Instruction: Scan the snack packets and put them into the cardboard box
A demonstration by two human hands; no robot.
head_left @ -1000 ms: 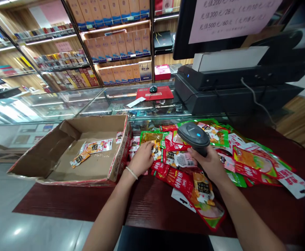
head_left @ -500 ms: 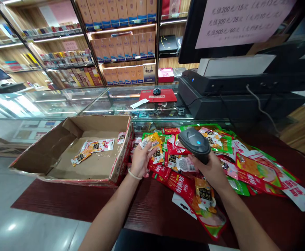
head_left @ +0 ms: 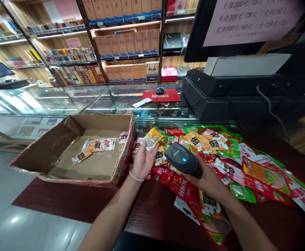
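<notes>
One yellow sachet [head_left: 154,137] gripped in left hand [head_left: 145,159], at left end of packet pile [head_left: 215,144] | right hand [head_left: 207,177] grips dark scanner [head_left: 182,158], near sachet | cardboard box [head_left: 47,153] left of pile

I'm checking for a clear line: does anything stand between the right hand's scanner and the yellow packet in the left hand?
Nothing visible does. Between the scanner in the right hand and the yellow packet in the left hand is a gap; the snack packets seen there appear to lie lower.
</notes>
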